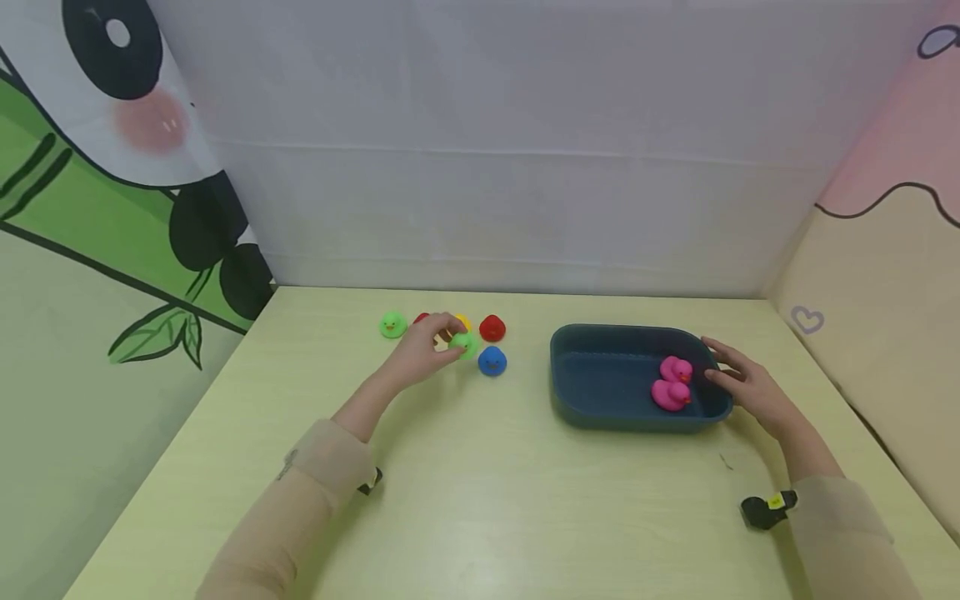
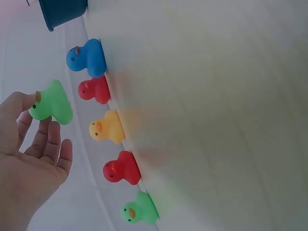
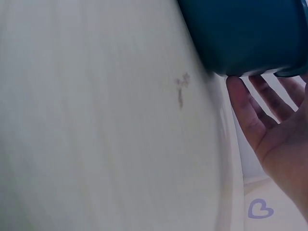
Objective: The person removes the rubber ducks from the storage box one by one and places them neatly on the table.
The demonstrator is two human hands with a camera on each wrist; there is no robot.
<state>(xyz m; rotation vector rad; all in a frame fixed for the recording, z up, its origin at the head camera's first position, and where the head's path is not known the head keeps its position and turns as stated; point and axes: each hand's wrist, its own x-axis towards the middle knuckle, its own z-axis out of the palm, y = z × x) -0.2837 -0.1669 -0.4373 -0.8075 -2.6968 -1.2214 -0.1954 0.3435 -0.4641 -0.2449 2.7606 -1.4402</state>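
Observation:
My left hand pinches a light green rubber duck between thumb and fingers. In the left wrist view the duck hangs clear above the table. Beneath it stands a row of rubber ducks: a blue duck, a red duck, a yellow duck, a second red duck and another green duck. My right hand rests its fingertips against the right end of a dark blue-green basin. Two pink ducks lie inside, at its right end.
The pale wooden table carries everything. A white cloth hangs along its back edge, with cartoon-printed panels at the sides. Dark wrist cameras sit at both cuffs. A small mark shows on the table near the basin.

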